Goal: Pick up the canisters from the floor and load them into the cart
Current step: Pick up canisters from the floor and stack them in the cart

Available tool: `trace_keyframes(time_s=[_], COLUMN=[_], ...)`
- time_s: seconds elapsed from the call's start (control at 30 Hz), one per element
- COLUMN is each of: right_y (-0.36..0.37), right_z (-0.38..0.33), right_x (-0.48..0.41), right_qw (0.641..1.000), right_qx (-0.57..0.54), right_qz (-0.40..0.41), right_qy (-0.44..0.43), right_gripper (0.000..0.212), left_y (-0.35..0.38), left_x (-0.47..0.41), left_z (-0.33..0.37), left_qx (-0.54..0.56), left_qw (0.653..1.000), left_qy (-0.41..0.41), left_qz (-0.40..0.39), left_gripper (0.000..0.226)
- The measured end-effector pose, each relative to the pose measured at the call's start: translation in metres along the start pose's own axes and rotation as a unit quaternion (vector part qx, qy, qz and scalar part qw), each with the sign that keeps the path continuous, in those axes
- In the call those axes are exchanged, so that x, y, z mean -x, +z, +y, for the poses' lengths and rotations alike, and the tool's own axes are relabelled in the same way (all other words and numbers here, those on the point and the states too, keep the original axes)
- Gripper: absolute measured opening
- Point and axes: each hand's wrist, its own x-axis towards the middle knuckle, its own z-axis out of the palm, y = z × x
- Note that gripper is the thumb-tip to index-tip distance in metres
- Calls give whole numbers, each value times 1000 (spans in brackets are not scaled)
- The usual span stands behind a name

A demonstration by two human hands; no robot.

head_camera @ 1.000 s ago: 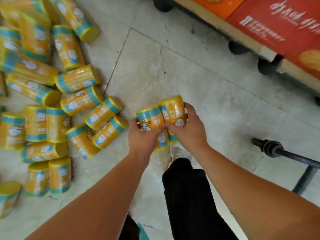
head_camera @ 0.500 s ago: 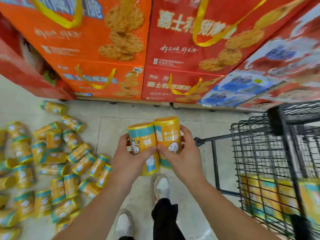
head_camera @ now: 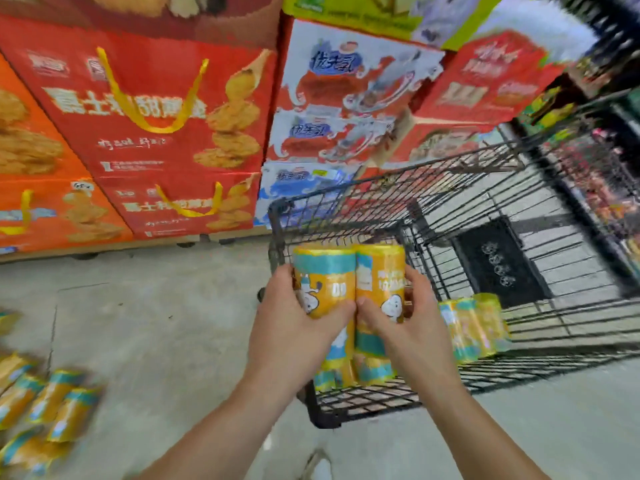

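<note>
Centrally, the left hand [head_camera: 291,327] and right hand [head_camera: 412,327] each wrap around one of two upright yellow canisters [head_camera: 323,282], held side by side at the wire cart [head_camera: 381,202] near its corner. Loading seems underway; next they likely need lowering beside the loaded canisters [head_camera: 474,327].

One head-worn view only. Wide-angle, facing forward and down. Left hand [head_camera: 291,327] and right hand [head_camera: 412,334] sit close, mid-frame; cart [head_camera: 346,216] just beyond them; boxes [head_camera: 156,116] fill the top; floor [head_camera: 156,323] lower left. Edges blurred.
</note>
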Motion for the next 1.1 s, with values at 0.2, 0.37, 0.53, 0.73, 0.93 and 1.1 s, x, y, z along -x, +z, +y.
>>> trace_keyframes(time_s=[0.2,0.37,0.53,0.73,0.93,1.1], right_y=[-60,-54,-44,-55,-129,-190], right_z=[105,151,166,159,141,157], right_x=[-65,-86,-93,-90,-69,-43], right_qw=[963,913,892,879,886,831], right_qx=[248,370,395,429,421,510], right_qz=[-80,-154,-201,-207,-178,-192], right_qy=[59,76,87,39,-80,-108], right_gripper=[70,78,67,56,71,111], left_y=[128,155,157,148,131,140], left_x=[-8,-18,-29,-12,49,80], left_z=[-40,-95,-113,-92,-47,-48], left_qx=[-126,-252,-318,-341,-398,-492], left_qw=[986,953,918,920,905,841], left_qy=[-112,-168,-230,-182,-72,-83], left_qz=[-4,-24,-59,-61,-135,-208], left_gripper=[52,37,54,56,78,89])
